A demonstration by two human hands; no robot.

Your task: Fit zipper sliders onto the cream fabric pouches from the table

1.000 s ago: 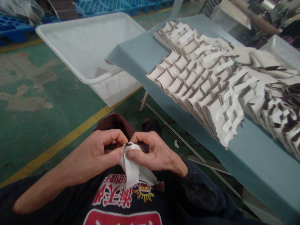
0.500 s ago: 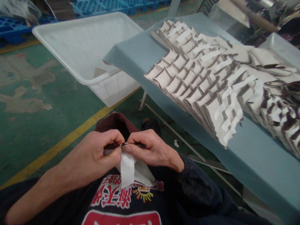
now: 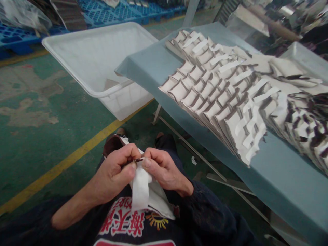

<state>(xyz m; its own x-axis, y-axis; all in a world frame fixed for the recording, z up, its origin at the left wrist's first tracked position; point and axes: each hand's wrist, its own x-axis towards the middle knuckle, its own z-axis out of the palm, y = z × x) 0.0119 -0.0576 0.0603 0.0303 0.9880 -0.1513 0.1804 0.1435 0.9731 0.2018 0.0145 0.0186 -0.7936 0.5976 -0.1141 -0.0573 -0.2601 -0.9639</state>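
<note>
Close to my body, my left hand (image 3: 116,172) and my right hand (image 3: 165,168) pinch the dark edge of one fabric piece (image 3: 160,200) between thumbs and forefingers. The piece is off-white on one side and dark brown on the other, and its lower part drapes over my printed apron (image 3: 137,218). From the pinched edge hangs a white strip (image 3: 140,191), between my two hands. The fingertips almost meet, and what exactly lies under them is hidden.
On the blue-grey covered table (image 3: 276,184) at right lie overlapping stacks of off-white fabric pieces (image 3: 205,85) with white strips. A large white tub (image 3: 87,73) stands beyond the table's left end. Blue pallets (image 3: 112,17) are at the back. A yellow line (image 3: 77,153) crosses the green floor.
My hands have drawn slightly apart along the pinched edge, and the fabric piece shows more of its off-white side. The whole view has shifted a little.
</note>
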